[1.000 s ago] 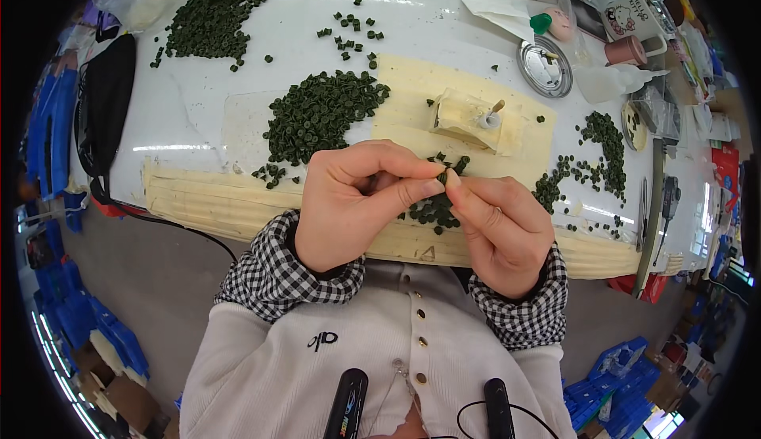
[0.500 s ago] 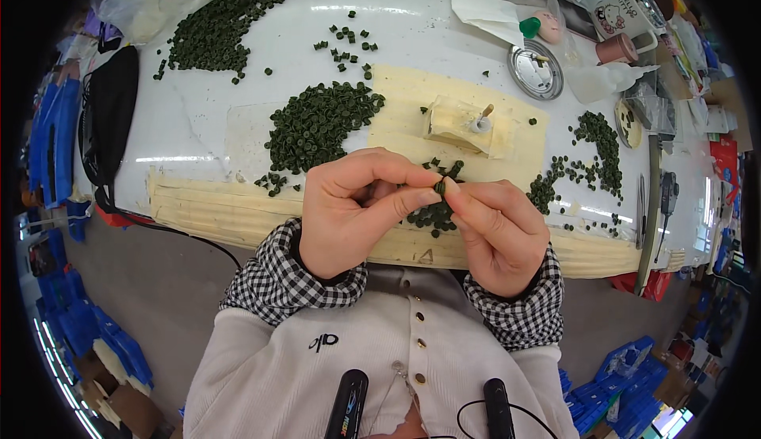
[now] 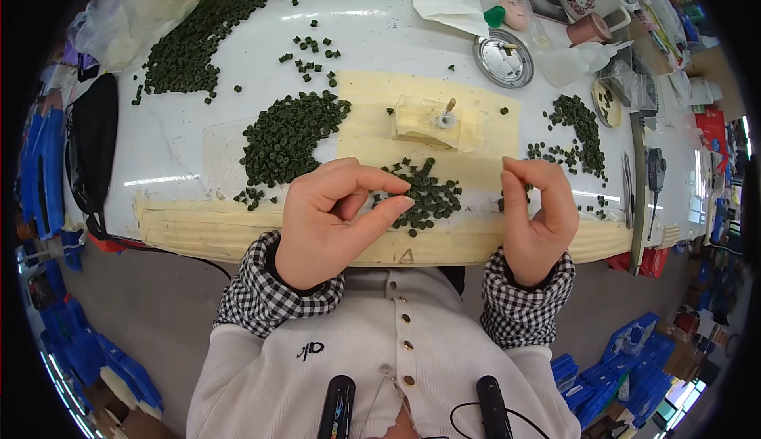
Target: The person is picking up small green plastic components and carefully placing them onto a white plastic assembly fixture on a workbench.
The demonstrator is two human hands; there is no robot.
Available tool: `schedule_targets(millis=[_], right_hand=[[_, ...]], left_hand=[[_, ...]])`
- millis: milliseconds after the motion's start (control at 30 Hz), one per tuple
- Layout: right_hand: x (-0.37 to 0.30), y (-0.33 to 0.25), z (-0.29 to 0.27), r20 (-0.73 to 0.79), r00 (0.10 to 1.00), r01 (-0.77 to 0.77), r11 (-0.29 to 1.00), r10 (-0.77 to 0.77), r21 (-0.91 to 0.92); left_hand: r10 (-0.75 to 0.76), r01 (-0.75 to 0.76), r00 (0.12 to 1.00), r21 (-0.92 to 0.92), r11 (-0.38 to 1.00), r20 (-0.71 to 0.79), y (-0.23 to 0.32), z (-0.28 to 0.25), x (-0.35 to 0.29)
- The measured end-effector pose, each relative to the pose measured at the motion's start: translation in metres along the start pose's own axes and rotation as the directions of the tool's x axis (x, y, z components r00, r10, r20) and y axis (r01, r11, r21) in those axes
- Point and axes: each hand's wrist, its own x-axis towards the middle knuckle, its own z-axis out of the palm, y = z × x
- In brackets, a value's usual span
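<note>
over the white bench, the left hand and right hand hung apart, fingertips curled; whether either pinched anything i couldn't tell. small green pieces lay between. fingertip handling seemed underway; gripping one would call for a precise pinch.

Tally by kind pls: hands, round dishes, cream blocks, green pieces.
Hands: 2, left hand and right hand
Round dishes: 2, silver dish and yellowish dish
Cream block: 1
Green pieces: heaped and overlapping, can't count
Total: 5, excluding green pieces
</note>
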Motion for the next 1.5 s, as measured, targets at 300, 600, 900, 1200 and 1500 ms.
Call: schedule_targets(millis=[300, 600, 900, 1200, 1500], right_hand=[[0.005, 0.017, -0.017, 0.13, 0.988, 0.134, 0.9, -0.088, -0.414], [0.008, 0.016, -0.023, 0.024, 1.0, 0.015, 0.985, -0.011, -0.172], [0.029, 0.067, -0.088, -0.039, 0.994, -0.106, 0.772, 0.105, -0.626], [0.011, 0.036, -0.044, 0.122, 0.993, 0.047, 0.92, 0.001, -0.388], [0.004, 0.013, -0.03, 0.172, 0.984, 0.097, 0.956, -0.05, -0.275]], left_hand=[[0.159, -0.133, 0.986, 0.336, 0.932, -0.052, -0.005, 0.005, 0.0], [-0.326, 0.183, 0.935, -0.978, 0.099, 0.142, -0.005, -0.022, 0.001], [-0.29, 0.177, 0.937, -0.98, -0.092, 0.196, -0.007, -0.026, -0.009], [-0.267, 0.227, 0.929, -0.964, -0.137, 0.257, -0.008, -0.026, -0.01], [-0.281, 0.295, 0.927, -0.946, 0.137, 0.248, 0.0, -0.018, -0.01]])
